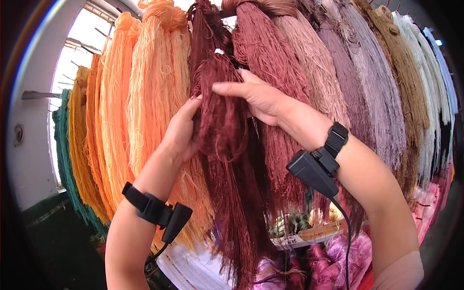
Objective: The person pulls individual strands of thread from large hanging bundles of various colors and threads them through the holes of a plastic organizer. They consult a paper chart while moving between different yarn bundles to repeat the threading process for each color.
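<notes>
A looped dark maroon skein of thread (223,116) hangs in front of me at mid-height, slightly blurred. My right hand (261,99) grips its upper right side, the thumb lying across the front and the fingers mostly hidden behind. From the left, my left hand (182,128) clasps the same skein, its thumb along the edge and its other fingers out of sight behind the strands. Long maroon threads (237,212) hang behind and below the loop. A small white bit (219,51) shows at the skein's top.
Orange skeins (154,77) hang close on the left, dusty-rose skeins (270,58) on the right, with grey-mauve skeins (372,92) beyond. Below are a printed sheet (193,268), a shelf edge (309,236) and pink thread bundles (348,256). A black cable (347,227) runs down from the right wrist device (314,169).
</notes>
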The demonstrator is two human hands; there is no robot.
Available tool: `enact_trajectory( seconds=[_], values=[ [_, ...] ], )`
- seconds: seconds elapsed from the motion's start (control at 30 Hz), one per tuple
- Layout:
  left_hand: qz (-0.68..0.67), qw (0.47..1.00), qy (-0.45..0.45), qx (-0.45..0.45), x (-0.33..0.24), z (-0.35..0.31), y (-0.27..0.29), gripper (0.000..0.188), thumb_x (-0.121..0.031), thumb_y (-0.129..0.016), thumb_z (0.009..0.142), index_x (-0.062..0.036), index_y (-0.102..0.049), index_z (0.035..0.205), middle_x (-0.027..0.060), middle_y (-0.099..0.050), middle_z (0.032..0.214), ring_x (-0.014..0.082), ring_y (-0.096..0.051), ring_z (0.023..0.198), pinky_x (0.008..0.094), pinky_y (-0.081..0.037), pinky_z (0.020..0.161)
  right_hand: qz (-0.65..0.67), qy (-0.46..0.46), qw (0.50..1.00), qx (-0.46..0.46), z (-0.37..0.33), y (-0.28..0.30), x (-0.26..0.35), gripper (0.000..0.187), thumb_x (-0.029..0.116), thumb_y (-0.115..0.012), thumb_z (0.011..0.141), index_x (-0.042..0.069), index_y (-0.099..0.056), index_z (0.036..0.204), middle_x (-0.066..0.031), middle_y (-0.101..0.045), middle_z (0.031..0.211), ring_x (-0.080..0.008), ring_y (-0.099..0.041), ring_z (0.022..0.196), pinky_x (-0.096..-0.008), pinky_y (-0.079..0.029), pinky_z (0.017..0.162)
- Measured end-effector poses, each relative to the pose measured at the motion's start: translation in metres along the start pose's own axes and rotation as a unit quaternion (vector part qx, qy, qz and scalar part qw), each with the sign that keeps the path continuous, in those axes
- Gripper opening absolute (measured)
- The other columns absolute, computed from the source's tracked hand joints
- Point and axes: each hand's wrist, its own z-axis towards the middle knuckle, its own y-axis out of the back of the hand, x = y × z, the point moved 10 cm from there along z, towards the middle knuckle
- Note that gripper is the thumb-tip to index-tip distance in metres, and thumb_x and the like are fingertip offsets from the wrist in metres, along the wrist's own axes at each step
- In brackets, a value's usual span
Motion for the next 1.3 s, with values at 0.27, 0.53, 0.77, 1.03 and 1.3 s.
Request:
enact_trajectory(
  seconds=[0.27,0.53,0.77,1.03,1.3],
  values=[
    [0.294,0.929,-0.133,-0.179,-0.032,-0.013,0.033,0.025,-0.015,-0.044,0.081,-0.006,-0.043,0.104,0.0032,-0.051,0.086,0.0094,-0.049,0.071,0.0188,-0.039,0.06,-0.077,0.024,0.996,-0.024,0.005,0.012,-0.007,0.052,-0.008,-0.048,0.066,-0.003,-0.029,0.114,-0.0128,-0.047,0.104,-0.0186,-0.049,0.091,-0.0288,-0.04,0.079],
    [0.651,0.676,-0.282,-0.199,-0.049,-0.028,-0.008,0.036,-0.017,-0.062,0.068,0.004,-0.048,0.094,0.0103,-0.053,0.085,0.0134,-0.051,0.074,0.0255,-0.042,0.065,-0.025,0.011,1.0,-0.015,-0.006,0.007,0.001,0.042,-0.002,-0.042,0.073,-0.002,-0.032,0.114,-0.0113,-0.048,0.102,-0.0177,-0.049,0.091,-0.0287,-0.038,0.081],
    [0.319,0.92,-0.213,-0.087,-0.037,-0.011,0.025,0.019,-0.011,-0.054,0.077,0.0013,-0.053,0.091,0.0039,-0.057,0.08,0.0076,-0.052,0.071,0.0203,-0.043,0.061,-0.047,-0.009,0.999,-0.012,0.001,0.036,-0.01,0.034,-0.001,-0.04,0.075,-0.001,-0.04,0.109,-0.0085,-0.052,0.097,-0.0154,-0.049,0.088,-0.0286,-0.039,0.079],
    [0.149,0.969,-0.194,-0.045,-0.058,-0.011,0.019,0.013,-0.012,-0.048,0.081,-0.0025,-0.051,0.089,0.0035,-0.057,0.074,0.0089,-0.053,0.066,0.0201,-0.045,0.058,-0.132,-0.041,0.981,-0.136,-0.001,0.081,-0.004,0.033,0.013,-0.044,0.077,0.003,-0.04,0.108,-0.0079,-0.048,0.099,-0.0176,-0.045,0.09,-0.0324,-0.035,0.08],
    [0.534,0.786,-0.303,0.07,-0.01,-0.017,-0.078,0.019,-0.004,-0.048,0.074,0.0029,-0.053,0.092,0.0149,-0.057,0.073,0.0214,-0.057,0.069,0.0297,-0.045,0.062,-0.079,-0.034,0.996,0.009,0.027,0.023,0.0,0.039,0.032,-0.061,0.07,0.005,-0.047,0.095,-0.0048,-0.052,0.086,-0.013,-0.049,0.081,-0.0287,-0.038,0.073]
  ],
)
